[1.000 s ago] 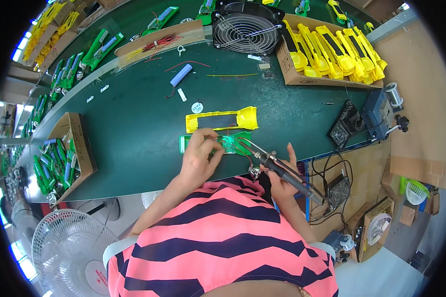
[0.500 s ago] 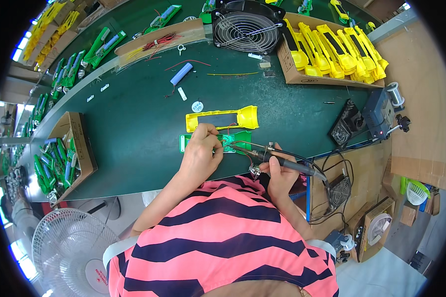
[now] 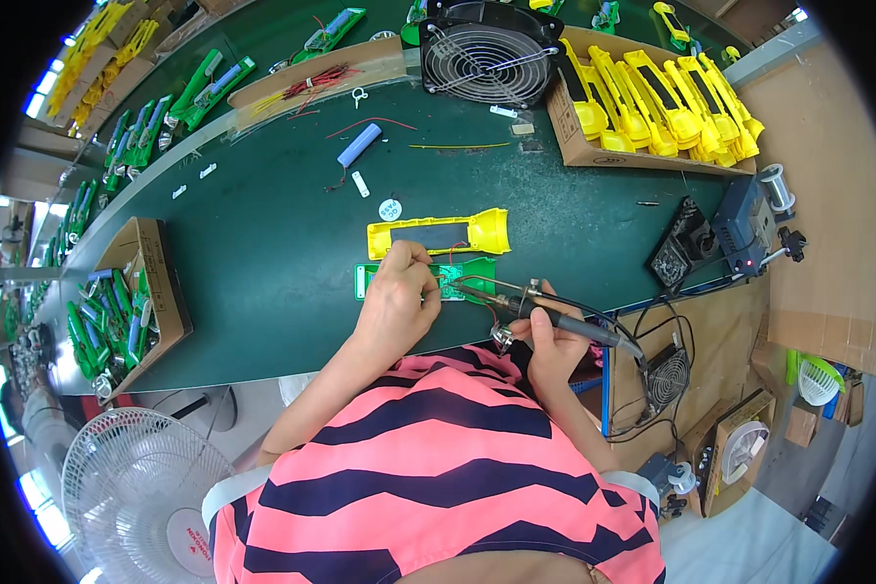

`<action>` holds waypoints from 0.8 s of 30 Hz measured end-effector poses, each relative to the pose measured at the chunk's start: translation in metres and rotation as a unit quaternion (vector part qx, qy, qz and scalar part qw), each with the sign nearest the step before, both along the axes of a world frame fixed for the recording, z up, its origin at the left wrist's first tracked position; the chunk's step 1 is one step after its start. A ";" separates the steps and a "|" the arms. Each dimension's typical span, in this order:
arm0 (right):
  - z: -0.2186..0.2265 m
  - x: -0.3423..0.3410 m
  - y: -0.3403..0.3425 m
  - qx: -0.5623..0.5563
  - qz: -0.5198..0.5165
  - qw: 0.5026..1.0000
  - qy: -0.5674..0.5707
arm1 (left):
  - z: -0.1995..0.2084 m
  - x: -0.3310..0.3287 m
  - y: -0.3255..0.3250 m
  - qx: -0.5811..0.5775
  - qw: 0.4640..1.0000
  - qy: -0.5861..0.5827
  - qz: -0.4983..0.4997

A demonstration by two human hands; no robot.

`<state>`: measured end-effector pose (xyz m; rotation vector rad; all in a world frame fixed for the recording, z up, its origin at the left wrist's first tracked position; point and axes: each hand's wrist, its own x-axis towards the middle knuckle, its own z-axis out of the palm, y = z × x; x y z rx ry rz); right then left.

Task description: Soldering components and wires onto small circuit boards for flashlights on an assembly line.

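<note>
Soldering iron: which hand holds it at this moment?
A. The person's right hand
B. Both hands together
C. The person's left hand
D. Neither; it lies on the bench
A. The right hand grips the soldering iron, its tip at the green part, while the left hand steadies that part.

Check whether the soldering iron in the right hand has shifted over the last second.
Yes. The soldering iron swung up: it now lies flatter, tip on the green half-shell below the fixed yellow half-shell, gripped by the right hand.
</note>
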<state>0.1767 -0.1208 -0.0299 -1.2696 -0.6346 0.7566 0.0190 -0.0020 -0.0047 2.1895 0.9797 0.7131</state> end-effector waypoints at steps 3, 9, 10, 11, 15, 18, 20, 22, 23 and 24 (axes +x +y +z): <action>0.004 0.005 -0.001 0.025 0.000 1.000 -0.005 | 0.003 0.000 0.000 -0.007 1.000 0.002 -0.002; 0.004 0.009 -0.002 0.041 -0.008 0.998 -0.050 | 0.004 0.002 0.002 -0.010 1.000 0.017 -0.003; 0.003 0.009 -0.002 0.044 -0.011 0.998 -0.049 | 0.004 0.002 0.002 -0.009 1.000 0.016 -0.003; 0.003 0.009 -0.003 0.048 -0.015 0.998 -0.048 | 0.005 0.002 0.002 -0.008 1.000 0.016 -0.004; 0.004 0.008 -0.003 0.042 -0.030 0.998 -0.028 | 0.005 0.003 0.003 -0.017 1.000 0.017 -0.007; 0.006 0.007 -0.003 0.049 -0.024 0.998 -0.027 | 0.005 0.002 0.004 -0.016 1.000 0.005 -0.003; 0.008 0.006 -0.003 0.039 -0.035 0.999 -0.014 | 0.009 0.003 0.004 -0.034 0.999 0.018 -0.003; -0.001 0.012 -0.006 0.045 -0.021 0.998 -0.045 | 0.011 0.004 0.004 -0.062 0.998 0.003 0.006; -0.003 0.014 -0.007 0.051 -0.007 0.996 -0.076 | 0.012 0.002 0.005 -0.072 0.997 -0.037 0.003; -0.002 0.012 -0.007 0.052 -0.008 0.996 -0.076 | 0.010 -0.004 0.004 -0.037 0.997 -0.059 0.015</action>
